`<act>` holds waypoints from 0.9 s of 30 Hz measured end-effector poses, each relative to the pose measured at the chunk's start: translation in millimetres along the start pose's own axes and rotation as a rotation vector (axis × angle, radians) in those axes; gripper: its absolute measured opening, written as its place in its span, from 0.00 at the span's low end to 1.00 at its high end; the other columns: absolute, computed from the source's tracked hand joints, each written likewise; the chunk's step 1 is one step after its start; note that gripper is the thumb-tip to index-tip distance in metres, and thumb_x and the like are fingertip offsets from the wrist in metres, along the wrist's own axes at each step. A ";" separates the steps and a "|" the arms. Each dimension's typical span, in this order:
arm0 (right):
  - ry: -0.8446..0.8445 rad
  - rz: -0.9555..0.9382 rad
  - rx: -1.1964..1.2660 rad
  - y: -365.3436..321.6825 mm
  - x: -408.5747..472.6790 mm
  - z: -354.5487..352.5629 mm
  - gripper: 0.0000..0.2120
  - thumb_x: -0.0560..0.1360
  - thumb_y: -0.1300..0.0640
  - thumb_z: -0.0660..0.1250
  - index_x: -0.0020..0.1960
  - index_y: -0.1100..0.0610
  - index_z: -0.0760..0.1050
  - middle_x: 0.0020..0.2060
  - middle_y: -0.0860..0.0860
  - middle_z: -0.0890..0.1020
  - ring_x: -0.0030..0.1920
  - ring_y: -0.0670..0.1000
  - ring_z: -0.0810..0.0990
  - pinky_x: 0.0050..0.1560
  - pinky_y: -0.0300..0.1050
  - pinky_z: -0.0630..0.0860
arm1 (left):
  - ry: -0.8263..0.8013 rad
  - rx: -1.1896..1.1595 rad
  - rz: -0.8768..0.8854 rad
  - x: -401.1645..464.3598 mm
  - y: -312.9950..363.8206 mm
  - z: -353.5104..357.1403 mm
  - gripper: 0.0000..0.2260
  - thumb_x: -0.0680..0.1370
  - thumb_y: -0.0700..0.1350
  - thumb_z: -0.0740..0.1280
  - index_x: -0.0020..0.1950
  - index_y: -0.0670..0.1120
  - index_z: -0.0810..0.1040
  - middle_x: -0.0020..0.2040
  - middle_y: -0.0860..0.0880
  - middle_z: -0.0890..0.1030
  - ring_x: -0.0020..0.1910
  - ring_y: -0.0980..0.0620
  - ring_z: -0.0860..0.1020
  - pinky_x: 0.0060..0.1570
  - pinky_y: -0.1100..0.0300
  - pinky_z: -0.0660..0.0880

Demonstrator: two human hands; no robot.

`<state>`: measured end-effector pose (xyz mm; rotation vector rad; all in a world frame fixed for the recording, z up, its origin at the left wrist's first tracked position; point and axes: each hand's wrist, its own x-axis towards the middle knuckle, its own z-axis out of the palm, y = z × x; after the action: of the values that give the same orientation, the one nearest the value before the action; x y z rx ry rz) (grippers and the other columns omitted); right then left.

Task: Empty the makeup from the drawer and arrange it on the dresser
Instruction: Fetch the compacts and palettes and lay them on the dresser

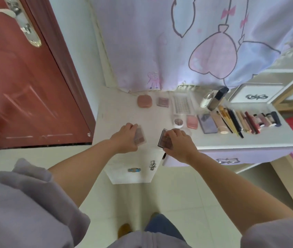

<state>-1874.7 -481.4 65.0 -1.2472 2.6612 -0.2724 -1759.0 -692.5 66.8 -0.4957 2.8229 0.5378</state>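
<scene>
Both hands are busy here: the left hand is gripping a pinkish palette by its edges, and the right hand is pinching a dark palette tilted up on its side, both just over the counter near the open drawer. These look like light, stiff plastic cases, probably slick, and the pressed powder inside is likely crumbly if dropped. I'd be holding them by the long edges, keeping lids closed, and laying them flat beside the compact.
</scene>
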 end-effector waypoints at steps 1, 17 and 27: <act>-0.012 0.004 -0.002 5.9 16.6 -0.2 0.26 0.70 0.47 0.68 0.65 0.53 0.66 0.63 0.54 0.70 0.61 0.57 0.69 0.60 0.49 0.65 | -0.017 0.002 0.008 16.6 -1.5 -1.0 0.40 0.70 0.48 0.68 0.76 0.44 0.50 0.70 0.44 0.59 0.68 0.45 0.61 0.61 0.48 0.69; -0.229 -0.224 -0.139 71.2 194.0 23.5 0.24 0.72 0.45 0.66 0.63 0.54 0.66 0.62 0.53 0.69 0.63 0.56 0.66 0.63 0.50 0.63 | -0.128 0.163 0.049 177.5 -15.1 3.7 0.37 0.70 0.47 0.68 0.74 0.45 0.52 0.69 0.46 0.60 0.66 0.46 0.63 0.53 0.54 0.71; -0.227 -0.175 -0.191 67.5 188.1 14.5 0.26 0.74 0.39 0.60 0.66 0.52 0.64 0.67 0.52 0.66 0.68 0.55 0.64 0.69 0.53 0.57 | -0.178 0.171 0.131 180.8 -21.4 -3.4 0.40 0.72 0.52 0.68 0.76 0.45 0.49 0.70 0.45 0.58 0.68 0.44 0.60 0.62 0.52 0.66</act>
<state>-2039.1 -585.5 17.0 -1.4741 2.4336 0.0985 -1917.6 -763.8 12.8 -0.2194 2.7110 0.3413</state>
